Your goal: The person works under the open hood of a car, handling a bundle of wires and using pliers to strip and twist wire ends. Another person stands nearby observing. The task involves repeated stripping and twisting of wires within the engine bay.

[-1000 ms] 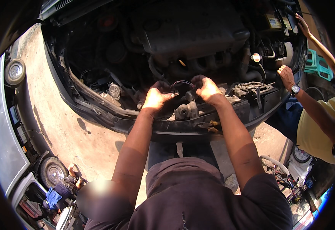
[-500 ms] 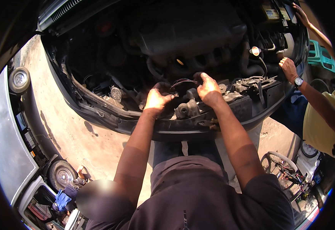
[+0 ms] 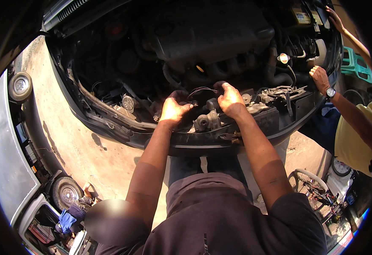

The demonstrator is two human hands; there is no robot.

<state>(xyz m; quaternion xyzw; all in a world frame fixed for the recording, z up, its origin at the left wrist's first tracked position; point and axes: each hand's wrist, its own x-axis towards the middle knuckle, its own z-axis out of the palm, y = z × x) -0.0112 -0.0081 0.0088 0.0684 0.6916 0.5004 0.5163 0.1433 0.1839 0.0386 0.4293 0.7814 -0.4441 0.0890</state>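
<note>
Both my arms reach over the front of a car's open engine bay. Between my hands runs a short bundle of thin wires. My left hand is closed on the wires' left end, where a small dark connector shows by the thumb. The right end is pinched in my right hand, with finger and thumb together. Just below the wires, between my wrists, sits a dusty grey metal part with a round hole. The big dark engine cover lies beyond, in shade.
At the right, a co-worker in a yellow shirt rests a watch-wearing hand on the car's edge; another hand is farther up. Teal plastic stool, bicycle and a parked vehicle stand around. A person sits low left.
My hands and the wires stay almost in place. The view has shifted very slightly.
</note>
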